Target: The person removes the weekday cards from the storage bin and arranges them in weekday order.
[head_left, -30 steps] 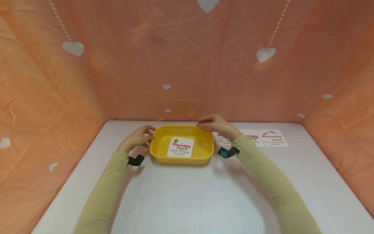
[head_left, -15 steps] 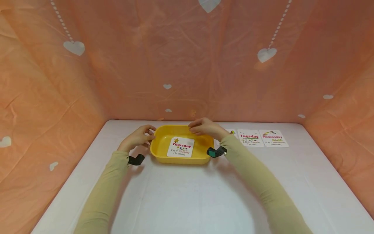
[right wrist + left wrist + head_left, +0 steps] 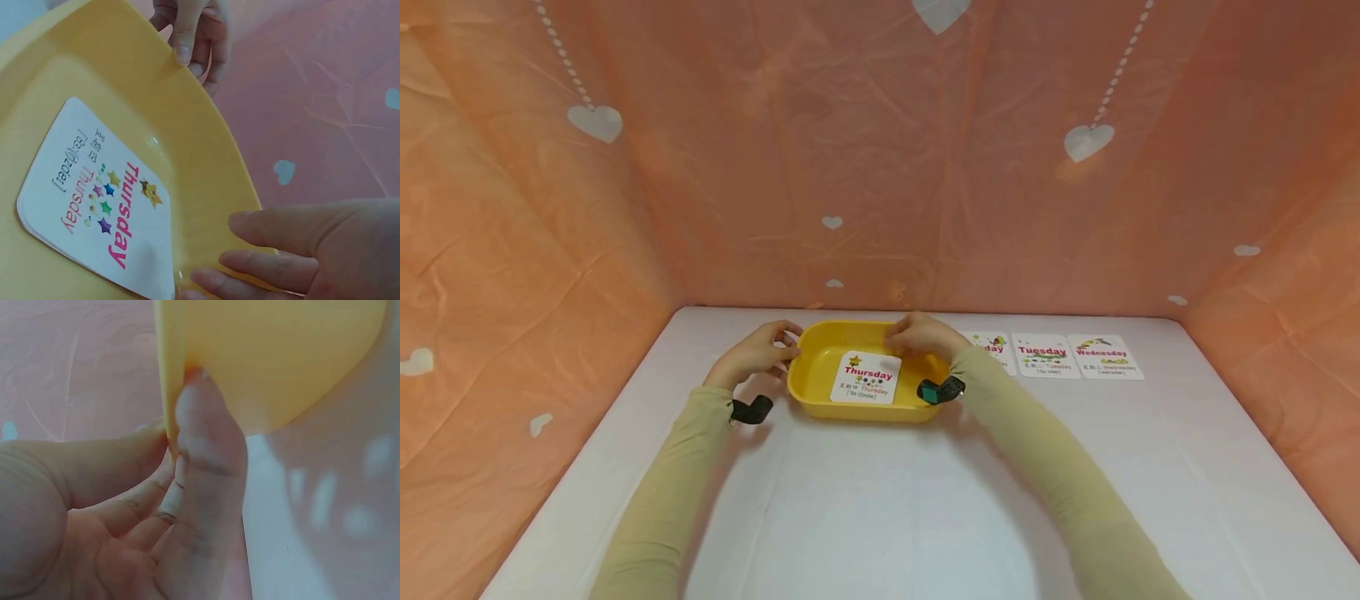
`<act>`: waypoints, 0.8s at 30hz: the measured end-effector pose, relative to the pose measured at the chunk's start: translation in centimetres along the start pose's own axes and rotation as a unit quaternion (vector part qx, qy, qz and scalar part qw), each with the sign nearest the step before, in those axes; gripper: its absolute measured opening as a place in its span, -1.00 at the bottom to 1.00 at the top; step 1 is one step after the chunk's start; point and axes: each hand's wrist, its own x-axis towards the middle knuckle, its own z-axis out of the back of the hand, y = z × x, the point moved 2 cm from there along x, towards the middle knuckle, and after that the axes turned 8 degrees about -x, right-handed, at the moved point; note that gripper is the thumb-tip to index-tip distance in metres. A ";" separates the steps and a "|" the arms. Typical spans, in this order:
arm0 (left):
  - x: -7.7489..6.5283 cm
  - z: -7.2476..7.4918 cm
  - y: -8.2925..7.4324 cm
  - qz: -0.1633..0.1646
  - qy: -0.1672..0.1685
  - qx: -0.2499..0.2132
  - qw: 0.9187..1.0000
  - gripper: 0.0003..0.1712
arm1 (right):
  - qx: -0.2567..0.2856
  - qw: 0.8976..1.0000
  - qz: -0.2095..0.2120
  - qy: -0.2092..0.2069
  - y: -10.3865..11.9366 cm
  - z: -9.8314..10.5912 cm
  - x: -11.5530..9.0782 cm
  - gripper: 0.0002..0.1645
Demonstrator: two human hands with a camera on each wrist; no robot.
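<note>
A yellow plastic tray (image 3: 850, 412) stands near the back of the table in the head view. Inside it lies a white card printed "Thursday" (image 3: 865, 390), at whose edge a second layer shows in the right wrist view. My left hand (image 3: 750, 358) pinches the tray's left rim; the left wrist view shows its fingertips on both sides of the yellow wall (image 3: 281, 356). Over the tray's right back part reaches my right hand (image 3: 927, 335). Its fingers (image 3: 269, 231) extend over the inner wall toward the card, with nothing held between them.
To the tray's right, a row of white cards lies on the white table (image 3: 850, 517): one partly behind the right sleeve (image 3: 1037, 450), then Tuesday (image 3: 1047, 357) and Wednesday (image 3: 1107, 358). Orange cloth (image 3: 760, 167) with white hearts surrounds the table's back and sides.
My right hand has moved left and lower, from the tray's back right rim to over its inside. More of the cards on the right shows. The left hand and the tray stay in place.
</note>
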 end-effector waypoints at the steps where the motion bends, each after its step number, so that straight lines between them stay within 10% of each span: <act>1: 0.0 0.0 0.0 0.001 0.000 0.000 1.000 -0.51 | -0.002 1.000 -0.004 0.000 0.0 -0.1 0.0 -0.57; 24: 0.1 0.0 0.1 0.000 -0.001 0.003 1.000 -0.52 | -0.044 0.998 -0.028 0.024 -0.2 -0.5 0.6 -0.66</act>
